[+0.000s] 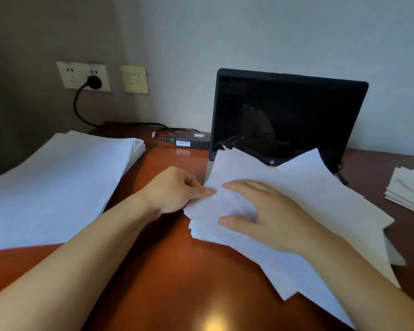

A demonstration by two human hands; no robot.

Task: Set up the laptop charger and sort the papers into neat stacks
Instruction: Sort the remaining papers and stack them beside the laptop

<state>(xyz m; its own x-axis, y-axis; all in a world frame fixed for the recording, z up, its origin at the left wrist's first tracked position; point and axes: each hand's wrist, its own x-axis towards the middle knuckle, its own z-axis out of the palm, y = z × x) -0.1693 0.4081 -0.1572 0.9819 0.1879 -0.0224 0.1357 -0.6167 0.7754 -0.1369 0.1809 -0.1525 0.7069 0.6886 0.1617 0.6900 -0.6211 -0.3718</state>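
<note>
While my left hand pinches the loose papers before the laptop and my right hand lies flat-fingered on them, I fear one thing; pulling under that pressure may crease or scatter sheets.

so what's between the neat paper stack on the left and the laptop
The black charger brick with its cable, on the desk; head view.

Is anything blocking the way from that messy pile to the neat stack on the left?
Nothing visible: apart from the person's left hand, only bare desk lies between the messy pile and the neat stack. The charger brick sits farther back.
</note>
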